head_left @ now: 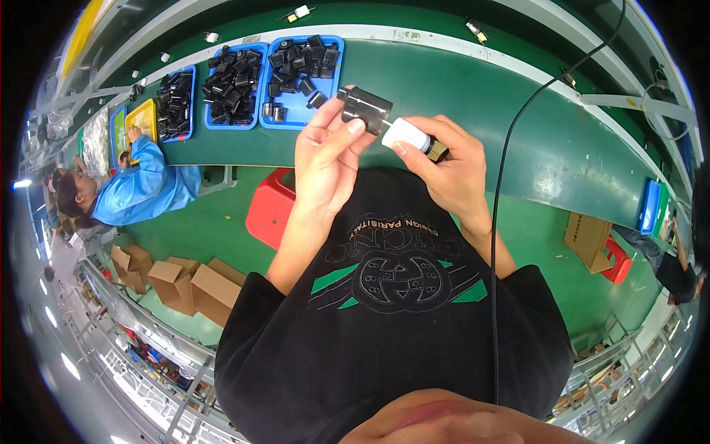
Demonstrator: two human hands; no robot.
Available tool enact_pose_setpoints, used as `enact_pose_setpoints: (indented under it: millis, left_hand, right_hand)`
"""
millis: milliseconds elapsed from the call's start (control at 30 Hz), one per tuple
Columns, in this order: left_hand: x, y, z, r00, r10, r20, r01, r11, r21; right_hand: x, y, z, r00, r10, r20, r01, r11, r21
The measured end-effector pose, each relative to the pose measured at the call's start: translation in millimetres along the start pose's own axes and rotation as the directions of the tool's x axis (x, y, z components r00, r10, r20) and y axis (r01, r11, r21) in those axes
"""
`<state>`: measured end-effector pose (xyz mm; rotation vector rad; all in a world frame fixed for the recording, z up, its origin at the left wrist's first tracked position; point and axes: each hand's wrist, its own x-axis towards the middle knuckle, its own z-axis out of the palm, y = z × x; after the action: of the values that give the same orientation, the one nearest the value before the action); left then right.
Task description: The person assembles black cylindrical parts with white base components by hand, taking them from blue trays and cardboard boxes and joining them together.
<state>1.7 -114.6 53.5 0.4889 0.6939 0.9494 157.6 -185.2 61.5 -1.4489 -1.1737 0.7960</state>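
Left hand (323, 152): fingers closed on a small black plastic part (364, 108); thumb on its lower side, other fingers behind. Held up in front of the chest, above the green conveyor belt (458, 96).
Right hand (451, 166): fingers closed around a small white bottle (406, 134) w/ a thin nozzle. The nozzle tip points to the black part and is just at its side; I cannot tell if it really touches.
Why held so: I think the part is turned w/ one face toward the nozzle so the tip can reach one spot, and both hands stay close together for steadiness. This is judgement only.
Where the part is: in the air btw. the two hands, not resting on the belt.
Nearby stock: blue trays (299, 74) at the far edge of the belt, full of similar black pieces; one more blue tray (176, 102) further left, then a yellow tray (140, 118).
Other person: a worker in a blue jacket (144, 185) sits at left, hands near the yellow tray, well apart from these hands.
Below: red stool (270, 207) under the belt edge; cardboard boxes (181, 285) on the green floor.
In the way: a black cable (497, 222) hangs down at the right, near the right wrist; it could catch the arm. Nothing stands btw. nozzle and part.
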Motion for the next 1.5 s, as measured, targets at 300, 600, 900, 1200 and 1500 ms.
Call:
enact_pose_setpoints:
  millis: [300,600,900,1200,1500]
  left_hand:
    - [-14,-3,4,0.996,-0.034,0.084,0.029,0.998,0.064]
    - [-23,-2,11,0.995,0.01,0.099,-0.016,0.998,0.067]
    - [-32,4,19,0.948,0.153,0.28,-0.254,0.892,0.374]
    - [-46,27,53,0.703,0.349,0.62,-0.709,0.27,0.652]
    - [-44,23,49,0.606,0.352,0.713,-0.795,0.233,0.56]
  right_hand:
    - [-9,1,-5,0.995,-0.06,-0.074,0.065,0.996,0.061]
    - [-13,-2,-12,0.992,-0.125,-0.001,0.125,0.991,-0.038]
    - [-3,6,-14,0.938,-0.347,0.003,0.346,0.936,0.069]
    - [-5,33,-10,0.953,-0.292,0.08,0.19,0.784,0.59]
    - [-12,42,-15,0.928,-0.362,0.09,0.262,0.803,0.535]
